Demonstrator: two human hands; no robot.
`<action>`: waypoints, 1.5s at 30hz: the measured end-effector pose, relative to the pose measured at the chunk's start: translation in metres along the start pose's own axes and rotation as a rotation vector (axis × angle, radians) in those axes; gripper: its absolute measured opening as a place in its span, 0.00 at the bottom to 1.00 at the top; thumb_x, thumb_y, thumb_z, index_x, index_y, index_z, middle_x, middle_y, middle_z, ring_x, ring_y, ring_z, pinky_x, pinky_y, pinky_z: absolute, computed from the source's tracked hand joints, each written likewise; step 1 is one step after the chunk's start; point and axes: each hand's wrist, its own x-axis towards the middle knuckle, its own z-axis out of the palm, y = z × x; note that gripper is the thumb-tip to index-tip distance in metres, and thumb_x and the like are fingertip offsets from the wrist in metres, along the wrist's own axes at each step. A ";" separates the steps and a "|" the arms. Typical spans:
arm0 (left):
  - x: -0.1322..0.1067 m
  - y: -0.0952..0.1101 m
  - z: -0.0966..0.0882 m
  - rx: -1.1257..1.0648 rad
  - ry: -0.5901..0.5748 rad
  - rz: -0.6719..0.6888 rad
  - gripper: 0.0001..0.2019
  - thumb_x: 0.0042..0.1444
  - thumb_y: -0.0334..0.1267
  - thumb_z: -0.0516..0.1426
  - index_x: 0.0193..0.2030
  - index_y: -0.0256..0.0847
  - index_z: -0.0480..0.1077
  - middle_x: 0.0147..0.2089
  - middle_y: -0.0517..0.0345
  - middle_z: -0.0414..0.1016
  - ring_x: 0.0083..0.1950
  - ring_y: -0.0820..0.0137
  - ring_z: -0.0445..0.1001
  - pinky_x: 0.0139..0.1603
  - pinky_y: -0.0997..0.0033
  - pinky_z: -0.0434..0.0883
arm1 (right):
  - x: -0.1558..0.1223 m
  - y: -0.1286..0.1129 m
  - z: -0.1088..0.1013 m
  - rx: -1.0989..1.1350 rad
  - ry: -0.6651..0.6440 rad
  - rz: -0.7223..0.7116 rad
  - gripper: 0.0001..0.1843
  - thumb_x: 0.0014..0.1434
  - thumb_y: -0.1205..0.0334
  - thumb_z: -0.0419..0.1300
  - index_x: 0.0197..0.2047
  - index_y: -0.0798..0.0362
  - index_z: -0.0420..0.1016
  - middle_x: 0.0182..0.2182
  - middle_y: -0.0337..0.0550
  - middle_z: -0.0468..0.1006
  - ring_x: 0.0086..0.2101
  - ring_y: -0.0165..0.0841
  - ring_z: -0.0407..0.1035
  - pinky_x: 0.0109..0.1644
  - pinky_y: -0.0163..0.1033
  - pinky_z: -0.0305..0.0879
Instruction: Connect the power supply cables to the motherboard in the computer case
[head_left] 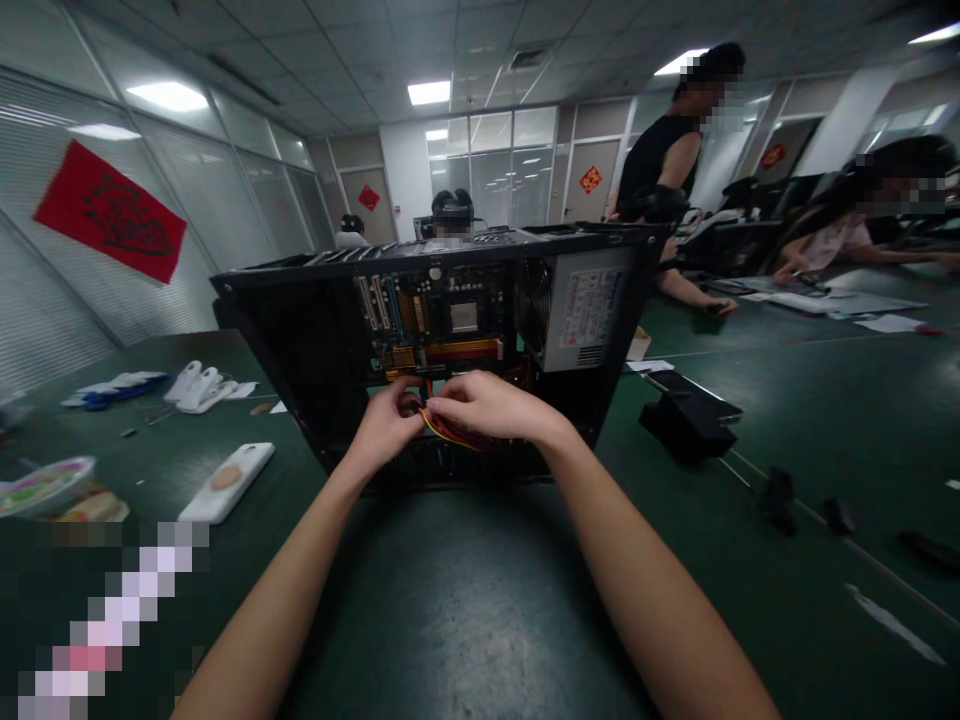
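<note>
An open black computer case (285,330) stands on the green table in front of me. Inside it are a motherboard (439,290) with a bare square processor, and a silver power supply (589,305) at the upper right. Both my hands meet at the lower middle of the case, on a bundle of red, yellow and black power cables (459,432). My left hand (386,425) curls its fingers round the bundle's upper end. My right hand (487,405) pinches the cables just beside it. Any connector between the fingertips is hidden.
Left of the case lie a white phone (229,485), white and blue objects (116,388) and a bowl (49,485). To the right are a dark box with a phone-like slab (694,395) and small black parts (778,500). Other people work beyond, one with a hand (712,305) on the table.
</note>
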 end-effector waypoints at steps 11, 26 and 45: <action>-0.001 0.007 0.001 0.102 0.030 -0.049 0.16 0.46 0.41 0.62 0.39 0.33 0.72 0.30 0.58 0.76 0.31 0.69 0.72 0.28 0.76 0.64 | 0.014 0.003 0.013 0.002 0.290 0.044 0.11 0.55 0.64 0.57 0.28 0.59 0.79 0.22 0.41 0.76 0.26 0.28 0.64 0.30 0.33 0.52; -0.001 0.005 0.003 0.227 0.049 -0.032 0.13 0.49 0.40 0.60 0.39 0.32 0.74 0.32 0.58 0.77 0.31 0.70 0.71 0.29 0.77 0.63 | 0.018 0.010 0.015 0.128 0.147 -0.026 0.14 0.60 0.60 0.58 0.33 0.60 0.81 0.26 0.41 0.77 0.29 0.27 0.64 0.31 0.31 0.54; -0.001 0.004 0.007 0.340 0.021 0.073 0.17 0.57 0.43 0.57 0.47 0.32 0.74 0.37 0.52 0.79 0.36 0.63 0.75 0.35 0.71 0.69 | 0.013 0.032 0.008 -0.685 0.219 -0.390 0.20 0.63 0.71 0.54 0.57 0.50 0.70 0.60 0.52 0.64 0.58 0.42 0.58 0.54 0.46 0.64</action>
